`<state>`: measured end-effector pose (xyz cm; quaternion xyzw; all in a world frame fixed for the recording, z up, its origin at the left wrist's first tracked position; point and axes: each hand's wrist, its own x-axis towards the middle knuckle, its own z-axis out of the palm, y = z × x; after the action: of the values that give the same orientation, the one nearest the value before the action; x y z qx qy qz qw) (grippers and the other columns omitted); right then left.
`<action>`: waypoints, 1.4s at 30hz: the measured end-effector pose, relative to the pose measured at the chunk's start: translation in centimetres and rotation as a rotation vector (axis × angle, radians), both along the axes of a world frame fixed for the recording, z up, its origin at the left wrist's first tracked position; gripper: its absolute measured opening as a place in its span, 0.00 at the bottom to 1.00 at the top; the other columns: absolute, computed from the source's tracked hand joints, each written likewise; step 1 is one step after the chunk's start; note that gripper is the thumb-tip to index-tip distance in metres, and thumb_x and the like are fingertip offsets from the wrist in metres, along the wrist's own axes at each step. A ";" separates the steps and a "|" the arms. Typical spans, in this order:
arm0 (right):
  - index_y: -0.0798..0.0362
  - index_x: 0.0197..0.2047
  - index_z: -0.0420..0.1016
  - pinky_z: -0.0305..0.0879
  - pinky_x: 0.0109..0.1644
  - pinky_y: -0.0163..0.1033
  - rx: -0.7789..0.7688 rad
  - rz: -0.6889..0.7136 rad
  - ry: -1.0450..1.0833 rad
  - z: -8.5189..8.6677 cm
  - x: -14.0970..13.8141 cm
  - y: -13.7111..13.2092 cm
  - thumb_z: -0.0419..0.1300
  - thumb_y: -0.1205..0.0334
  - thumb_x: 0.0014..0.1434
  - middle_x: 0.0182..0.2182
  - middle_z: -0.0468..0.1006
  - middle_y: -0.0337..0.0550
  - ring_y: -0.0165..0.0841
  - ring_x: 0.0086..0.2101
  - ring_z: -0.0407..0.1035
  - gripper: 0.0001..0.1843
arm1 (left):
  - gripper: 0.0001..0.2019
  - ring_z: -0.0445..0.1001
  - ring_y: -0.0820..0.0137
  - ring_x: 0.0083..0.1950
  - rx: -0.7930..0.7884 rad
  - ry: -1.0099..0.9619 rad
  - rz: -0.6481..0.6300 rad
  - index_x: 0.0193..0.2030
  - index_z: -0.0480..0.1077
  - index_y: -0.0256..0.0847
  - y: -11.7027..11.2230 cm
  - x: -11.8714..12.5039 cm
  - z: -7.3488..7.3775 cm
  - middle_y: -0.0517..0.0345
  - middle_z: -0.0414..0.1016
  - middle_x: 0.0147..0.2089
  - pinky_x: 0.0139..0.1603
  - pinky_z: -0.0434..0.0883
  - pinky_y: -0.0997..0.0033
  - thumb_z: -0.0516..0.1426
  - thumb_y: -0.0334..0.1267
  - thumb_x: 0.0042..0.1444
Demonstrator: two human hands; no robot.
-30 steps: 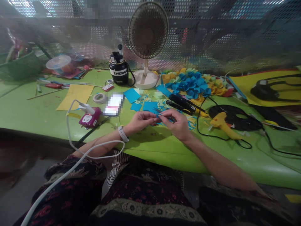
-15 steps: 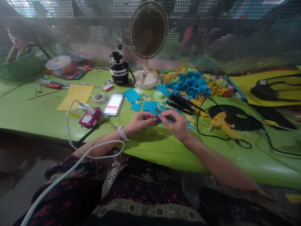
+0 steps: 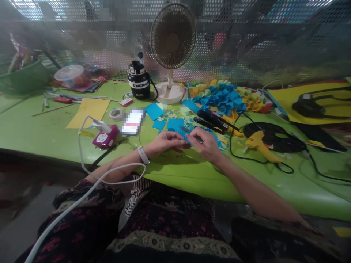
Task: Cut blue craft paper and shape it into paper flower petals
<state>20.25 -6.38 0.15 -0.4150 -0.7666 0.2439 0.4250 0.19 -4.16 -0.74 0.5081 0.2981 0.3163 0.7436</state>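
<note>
- right hand (image 3: 205,144): fingers closed in a pinch on a blue paper scrap (image 3: 189,138)
- left hand (image 3: 167,142): just beside the right hand, fingertips at the scrap, grip unclear; white watch band (image 3: 142,155) on wrist
- scrap sits between both hands, low over the green counter (image 3: 41,124)
- small dark scissors (image 3: 185,129) just above the scrap, on loose blue cuttings
- right of hands: yellow glue gun (image 3: 259,143), black cable
- ahead: cluster of blue paper petals (image 3: 219,96), desk fan (image 3: 172,36), black ENERGY bottle (image 3: 138,84)
- left of hands: pink power socket (image 3: 105,136), white cable, tape roll (image 3: 116,114), yellow card (image 3: 87,113), blurred phone (image 3: 132,121)
</note>
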 end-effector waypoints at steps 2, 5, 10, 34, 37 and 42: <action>0.49 0.28 0.64 0.58 0.35 0.40 0.026 0.001 -0.019 -0.1 0.0 0.0 0.57 0.54 0.66 0.26 0.67 0.38 0.32 0.28 0.62 0.16 | 0.18 0.83 0.67 0.39 -0.003 0.042 -0.014 0.36 0.76 0.33 0.0 0.0 0.0 0.50 0.84 0.36 0.37 0.79 0.71 0.73 0.44 0.45; 0.49 0.27 0.63 0.58 0.35 0.40 0.038 0.004 -0.041 -0.1 -0.1 -0.1 0.56 0.54 0.66 0.26 0.67 0.38 0.32 0.28 0.62 0.16 | 0.19 0.83 0.67 0.36 -0.001 0.067 -0.039 0.35 0.76 0.32 0.0 0.0 -0.2 0.50 0.83 0.34 0.35 0.79 0.72 0.72 0.46 0.44; 0.49 0.27 0.62 0.59 0.34 0.40 0.052 0.007 -0.054 -0.2 -0.2 -0.1 0.55 0.55 0.66 0.26 0.67 0.39 0.32 0.28 0.62 0.16 | 0.21 0.83 0.68 0.35 0.007 0.068 -0.049 0.33 0.75 0.32 -0.1 0.1 -0.2 0.50 0.83 0.33 0.34 0.80 0.73 0.72 0.48 0.44; 0.48 0.28 0.60 0.59 0.35 0.40 -0.232 0.066 -0.116 1.0 -0.1 -0.2 0.48 0.48 0.68 0.23 0.67 0.38 0.33 0.26 0.62 0.19 | 0.23 0.82 0.69 0.36 0.005 0.004 0.013 0.31 0.69 0.34 0.4 0.1 -0.1 0.51 0.82 0.33 0.38 0.78 0.70 0.72 0.51 0.44; 0.49 0.27 0.64 0.60 0.36 0.41 -0.266 0.041 -0.193 1.6 1.2 0.7 0.45 0.49 0.69 0.24 0.71 0.40 0.33 0.28 0.66 0.22 | 0.23 0.83 0.67 0.38 0.019 0.007 0.081 0.33 0.69 0.35 0.6 -0.1 -0.1 0.51 0.82 0.35 0.36 0.78 0.70 0.71 0.51 0.45; 0.50 0.36 0.73 0.58 0.33 0.39 -0.145 -0.250 -0.605 1.7 3.9 2.5 0.64 0.57 0.53 0.38 0.77 0.45 0.37 0.34 0.70 0.09 | 0.19 0.83 0.65 0.43 0.061 0.025 0.205 0.34 0.70 0.36 1.2 -0.3 0.0 0.50 0.83 0.38 0.40 0.77 0.70 0.69 0.49 0.50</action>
<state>24.16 -3.88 1.89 -0.5886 -0.7818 0.1094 0.1745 -0.16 -2.92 -0.76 0.5011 0.3481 0.3934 0.6877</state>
